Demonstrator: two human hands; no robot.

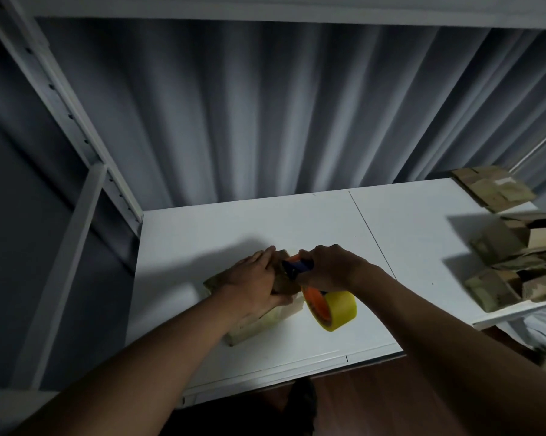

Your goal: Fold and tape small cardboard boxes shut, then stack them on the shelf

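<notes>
On the white shelf (407, 231), left hand (249, 280) flat on cardboard box (256, 322); right hand (325, 267) fingers grip tape dispenser (328, 306).

Two hands (256, 278) (325, 267), one tape dispenser (323, 302), one held box (259, 316)

Both bare forearms reach forward and converge. The left hand (253, 283) lies palm down with fingers straight, thumb tucked under at the near side. The right hand (326, 267) is curled in a grip, knuckles up, just beside the left.
</notes>
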